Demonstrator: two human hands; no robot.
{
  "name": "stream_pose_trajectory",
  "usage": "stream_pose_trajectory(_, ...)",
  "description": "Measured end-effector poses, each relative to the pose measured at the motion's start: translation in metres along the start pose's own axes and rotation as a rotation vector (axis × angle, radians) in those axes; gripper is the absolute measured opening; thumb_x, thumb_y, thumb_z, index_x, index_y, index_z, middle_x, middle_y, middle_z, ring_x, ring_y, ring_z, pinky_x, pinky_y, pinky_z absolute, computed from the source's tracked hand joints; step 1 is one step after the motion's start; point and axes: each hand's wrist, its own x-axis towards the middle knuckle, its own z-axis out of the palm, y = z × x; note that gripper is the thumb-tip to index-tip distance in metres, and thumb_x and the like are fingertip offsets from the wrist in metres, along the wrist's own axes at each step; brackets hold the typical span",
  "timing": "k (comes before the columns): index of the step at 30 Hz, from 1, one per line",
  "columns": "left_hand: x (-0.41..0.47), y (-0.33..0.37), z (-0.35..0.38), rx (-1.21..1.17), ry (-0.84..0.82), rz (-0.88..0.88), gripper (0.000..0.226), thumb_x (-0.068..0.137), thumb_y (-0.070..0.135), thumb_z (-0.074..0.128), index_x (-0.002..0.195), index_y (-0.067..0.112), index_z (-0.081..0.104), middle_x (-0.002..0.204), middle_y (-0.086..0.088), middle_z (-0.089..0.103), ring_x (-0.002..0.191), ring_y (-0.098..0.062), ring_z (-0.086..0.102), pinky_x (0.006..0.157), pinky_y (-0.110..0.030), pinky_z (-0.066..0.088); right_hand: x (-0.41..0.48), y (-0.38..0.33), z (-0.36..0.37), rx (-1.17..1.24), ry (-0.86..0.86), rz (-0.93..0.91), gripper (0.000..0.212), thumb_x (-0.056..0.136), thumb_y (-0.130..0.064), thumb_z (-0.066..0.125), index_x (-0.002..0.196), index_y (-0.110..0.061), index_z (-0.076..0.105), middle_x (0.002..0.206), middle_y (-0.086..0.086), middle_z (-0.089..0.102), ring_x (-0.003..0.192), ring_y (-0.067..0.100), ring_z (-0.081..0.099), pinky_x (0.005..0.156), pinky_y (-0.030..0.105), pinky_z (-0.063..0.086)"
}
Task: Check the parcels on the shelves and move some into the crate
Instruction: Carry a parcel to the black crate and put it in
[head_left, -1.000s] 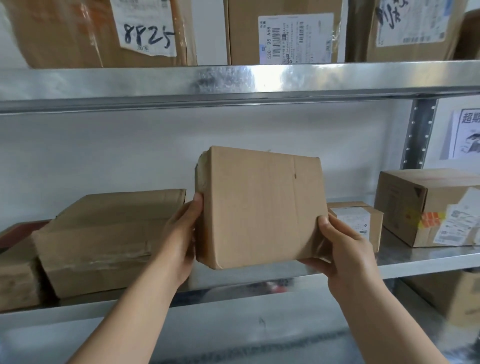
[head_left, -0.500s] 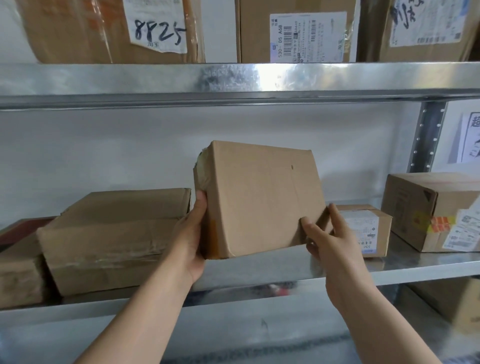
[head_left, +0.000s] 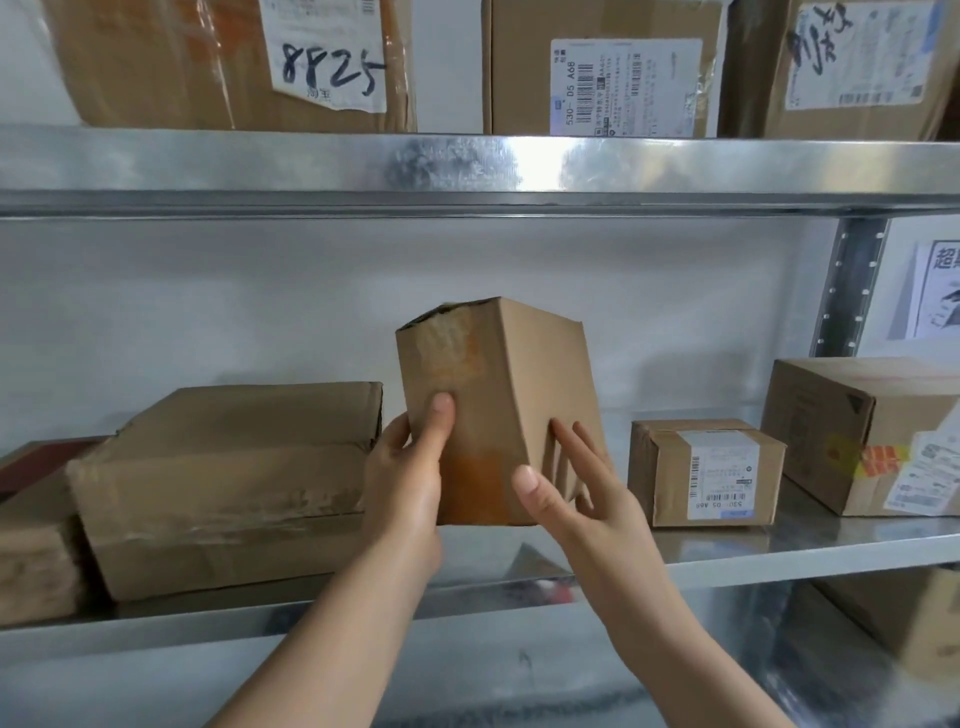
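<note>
A plain brown cardboard parcel (head_left: 509, 395) is held upright over the middle metal shelf (head_left: 727, 551), one corner edge turned toward me, its taped end face on the left. My left hand (head_left: 410, 488) grips its lower left side, thumb pressed on the taped face. My right hand (head_left: 576, 499) lies with spread fingers against the lower right face, thumb in front. No label shows on the visible faces. No crate is in view.
A wide crumpled box (head_left: 223, 483) lies left on the shelf. A small labelled box (head_left: 706, 473) and a larger box (head_left: 872, 431) stand on the right. The upper shelf (head_left: 467, 166) carries large labelled cartons (head_left: 602, 67). A steel upright (head_left: 852, 286) stands right.
The parcel has been rotated from its broad face toward me to a corner edge toward me. My right hand slid from its lower right corner onto the right face.
</note>
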Motion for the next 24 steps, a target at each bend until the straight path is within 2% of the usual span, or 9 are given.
stream_pose_trajectory(3,-0.007,-0.003,0.003,0.007,0.001,0.023,0.047,0.081,0.059,0.071,0.118,0.031,0.065,0.111,0.004,0.072,0.102,-0.023,0.068,0.088,-0.046,0.058,0.0,0.003,0.005,0.03,0.024,-0.036,0.111,0.059,-0.083,0.075,0.154,-0.042,0.036,0.16,-0.025,0.031,0.148,-0.003,0.029,0.121,0.038,0.034)
stream_pose_trajectory(8,-0.015,-0.002,0.006,0.009,-0.054,0.09,0.024,0.086,0.046,0.073,0.106,0.033,0.066,0.102,0.007,0.076,0.093,-0.014,0.073,0.07,-0.03,0.058,0.002,0.003,0.004,0.094,0.126,-0.012,0.112,0.059,-0.075,0.081,0.154,-0.033,0.041,0.143,-0.009,0.06,0.128,0.01,0.06,0.108,0.04,0.049)
stream_pose_trajectory(9,-0.017,-0.001,0.007,0.023,-0.071,0.105,0.025,0.086,0.045,0.072,0.108,0.033,0.066,0.102,0.007,0.076,0.093,-0.013,0.073,0.07,-0.03,0.059,0.002,0.002,0.004,0.113,0.14,-0.016,0.102,0.065,-0.068,0.082,0.152,-0.03,0.044,0.137,-0.006,0.065,0.123,0.012,0.064,0.105,0.04,0.052)
stream_pose_trajectory(11,-0.019,0.0,0.007,0.032,-0.089,0.129,0.026,0.086,0.045,0.072,0.109,0.034,0.067,0.099,0.011,0.077,0.096,-0.012,0.073,0.075,-0.032,0.061,0.004,0.003,0.003,0.177,0.159,-0.024,0.072,0.082,-0.039,0.079,0.146,-0.025,0.053,0.127,-0.001,0.071,0.115,0.017,0.069,0.1,0.042,0.055)
stream_pose_trajectory(14,-0.021,0.002,0.006,0.051,-0.112,0.139,0.023,0.088,0.049,0.067,0.108,0.037,0.07,0.104,0.014,0.076,0.103,-0.013,0.072,0.092,-0.042,0.059,0.007,0.0,-0.003,0.241,0.218,-0.022,0.038,0.094,-0.011,0.069,0.131,-0.017,0.067,0.109,0.002,0.078,0.103,0.02,0.074,0.091,0.039,0.058)
stream_pose_trajectory(18,-0.021,0.004,0.003,0.058,-0.193,0.12,0.017,0.099,0.028,0.059,0.11,0.026,0.073,0.102,0.006,0.079,0.1,-0.015,0.074,0.088,-0.041,0.061,0.01,-0.003,-0.018,0.413,0.33,0.103,0.014,0.096,-0.01,0.065,0.105,-0.003,0.073,0.078,0.0,0.073,0.078,0.016,0.068,0.071,0.028,0.061)
stream_pose_trajectory(20,-0.016,0.003,0.0,0.063,-0.178,0.123,0.018,0.099,0.018,0.06,0.112,0.021,0.073,0.106,0.001,0.078,0.102,-0.017,0.073,0.09,-0.041,0.06,0.013,-0.002,-0.026,0.503,0.356,0.197,0.014,0.096,-0.013,0.065,0.092,-0.002,0.072,0.074,0.003,0.067,0.081,0.021,0.063,0.073,0.035,0.064)
stream_pose_trajectory(22,-0.01,0.001,-0.002,0.083,-0.13,0.143,0.019,0.099,0.014,0.061,0.112,0.018,0.073,0.11,0.0,0.077,0.102,-0.013,0.072,0.092,-0.039,0.059,0.017,-0.001,-0.033,0.581,0.376,0.26,0.019,0.096,-0.016,0.064,0.098,0.001,0.072,0.078,0.007,0.066,0.087,0.026,0.064,0.075,0.045,0.065)
stream_pose_trajectory(24,-0.005,0.0,-0.005,0.098,-0.094,0.176,0.021,0.098,0.013,0.062,0.117,0.016,0.072,0.113,0.004,0.074,0.1,-0.003,0.069,0.098,-0.035,0.056,0.02,0.0,-0.039,0.627,0.387,0.288,0.025,0.095,-0.018,0.064,0.108,0.002,0.071,0.089,0.01,0.069,0.098,0.034,0.069,0.073,0.049,0.064)
